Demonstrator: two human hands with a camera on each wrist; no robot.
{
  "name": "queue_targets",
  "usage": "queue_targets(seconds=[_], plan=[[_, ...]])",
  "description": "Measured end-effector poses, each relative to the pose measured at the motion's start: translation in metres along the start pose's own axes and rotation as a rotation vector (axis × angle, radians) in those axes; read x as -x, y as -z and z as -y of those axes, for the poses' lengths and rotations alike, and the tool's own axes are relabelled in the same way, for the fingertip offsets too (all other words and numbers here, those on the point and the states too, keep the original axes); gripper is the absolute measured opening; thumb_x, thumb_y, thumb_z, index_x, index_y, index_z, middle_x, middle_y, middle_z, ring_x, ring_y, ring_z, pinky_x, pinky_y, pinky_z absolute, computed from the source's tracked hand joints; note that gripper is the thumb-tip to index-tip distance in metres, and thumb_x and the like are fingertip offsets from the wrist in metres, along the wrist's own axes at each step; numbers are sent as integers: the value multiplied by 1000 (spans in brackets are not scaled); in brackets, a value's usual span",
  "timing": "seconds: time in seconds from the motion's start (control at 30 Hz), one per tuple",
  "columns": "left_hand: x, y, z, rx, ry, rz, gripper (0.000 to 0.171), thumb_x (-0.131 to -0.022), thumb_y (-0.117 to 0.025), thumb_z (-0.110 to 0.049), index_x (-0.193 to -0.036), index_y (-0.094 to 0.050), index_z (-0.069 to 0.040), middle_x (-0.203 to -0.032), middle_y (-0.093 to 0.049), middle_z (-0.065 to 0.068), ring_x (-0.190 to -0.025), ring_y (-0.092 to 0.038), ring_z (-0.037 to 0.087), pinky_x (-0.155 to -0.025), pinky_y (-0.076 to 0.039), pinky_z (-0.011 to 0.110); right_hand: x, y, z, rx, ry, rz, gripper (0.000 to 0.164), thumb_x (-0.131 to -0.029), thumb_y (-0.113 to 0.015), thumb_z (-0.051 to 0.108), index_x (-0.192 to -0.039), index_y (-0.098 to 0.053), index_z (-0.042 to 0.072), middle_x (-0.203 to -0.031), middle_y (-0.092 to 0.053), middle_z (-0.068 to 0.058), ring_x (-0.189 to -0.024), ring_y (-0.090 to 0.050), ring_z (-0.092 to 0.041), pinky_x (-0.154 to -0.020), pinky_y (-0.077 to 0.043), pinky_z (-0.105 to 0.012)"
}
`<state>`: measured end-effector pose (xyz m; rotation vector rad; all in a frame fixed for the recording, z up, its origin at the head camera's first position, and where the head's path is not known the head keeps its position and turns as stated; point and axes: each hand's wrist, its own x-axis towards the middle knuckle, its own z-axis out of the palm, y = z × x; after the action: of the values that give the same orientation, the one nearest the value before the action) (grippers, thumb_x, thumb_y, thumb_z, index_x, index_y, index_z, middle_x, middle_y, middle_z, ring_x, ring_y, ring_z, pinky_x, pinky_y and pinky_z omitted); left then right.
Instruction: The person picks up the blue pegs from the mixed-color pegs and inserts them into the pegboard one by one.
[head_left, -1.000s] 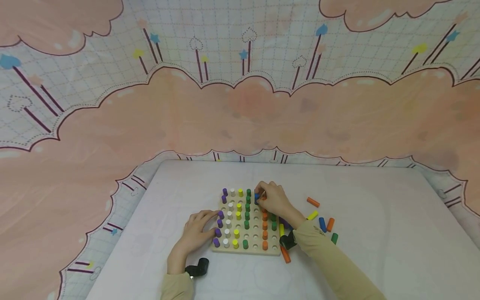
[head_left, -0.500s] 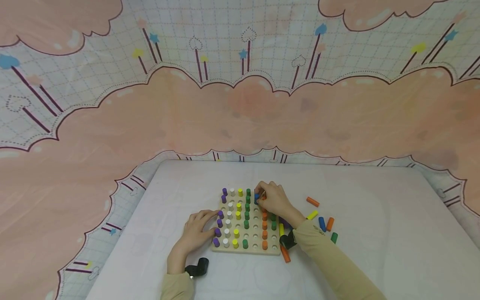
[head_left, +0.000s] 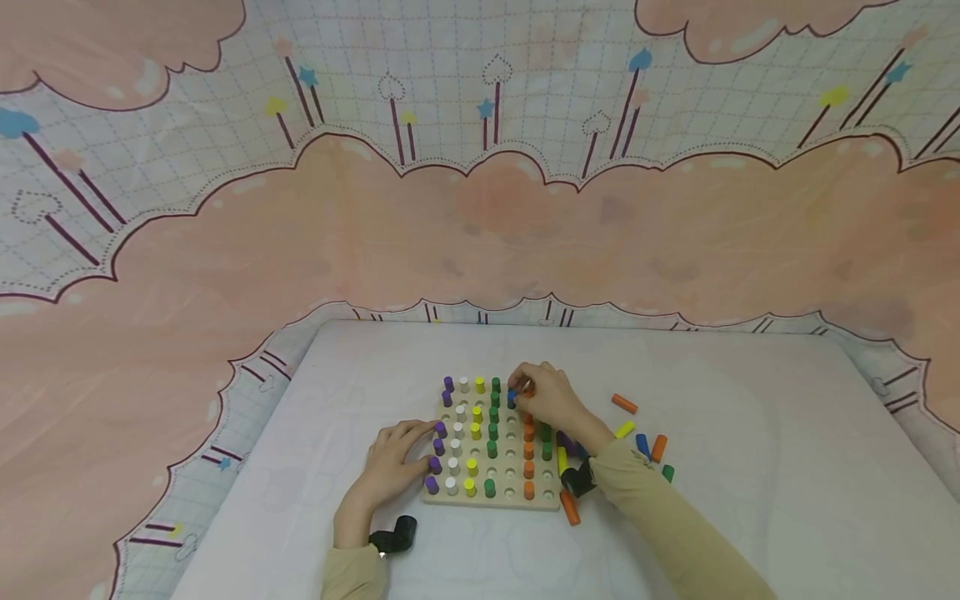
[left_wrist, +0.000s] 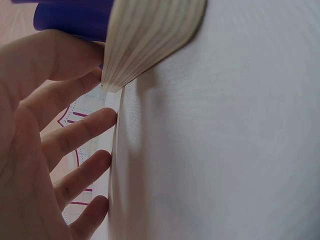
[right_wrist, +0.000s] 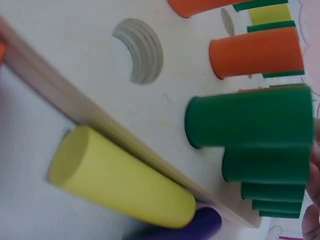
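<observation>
A square wooden pegboard [head_left: 491,503] lies on the white table in the head view, with rows of purple, white, yellow, green and orange pegs standing in its holes. My right hand [head_left: 551,397] is over the far right part of the board, its thumb and index finger pinching a blue peg [head_left: 512,399] at the far end of the mostly bare column. My left hand [head_left: 392,460] rests against the board's left edge beside the purple pegs [head_left: 435,465], fingers spread. In the left wrist view, its thumb and index fingertip touch the board's side [left_wrist: 150,40].
Loose pegs lie right of the board: an orange peg [head_left: 624,403], a yellow peg [head_left: 625,429], a green peg [head_left: 668,472] and others. A yellow peg [right_wrist: 122,175] and a purple peg [right_wrist: 202,225] lie along the board's right edge. A patterned cloth [head_left: 480,225] hangs behind.
My right hand and sleeve have shifted very slightly, and the sleeve covers more of the loose blue peg on the table. My left hand has stayed in place.
</observation>
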<state>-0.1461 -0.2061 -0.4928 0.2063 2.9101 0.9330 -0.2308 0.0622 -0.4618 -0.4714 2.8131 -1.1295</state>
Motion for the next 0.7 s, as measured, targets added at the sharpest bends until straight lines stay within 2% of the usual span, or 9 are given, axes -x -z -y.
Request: queue_targets(seconds=[0.3,0.7], plan=[[0,0,1,-4,-8,-1,51,-84,-63,-16,-135,-56,-19,-137,-52,8,-129,-37,34,-102,-31,60,9,20,2,-15,20,20,21,-87,-66,10,-108,-66,10,-98,-64,-3,-94,-54,-21,-80,-45,-35],[-1,0,2,0,-3,10,52,-85,-62,-19,-136,-54,-20,-139,-50,8,-132,-35,36,-106,-29,62,28,45,-10,34,143,-26,21,-84,-68,6,-105,-66,6,-99,-68,-7,-93,-59,-22,-83,-50,-42]])
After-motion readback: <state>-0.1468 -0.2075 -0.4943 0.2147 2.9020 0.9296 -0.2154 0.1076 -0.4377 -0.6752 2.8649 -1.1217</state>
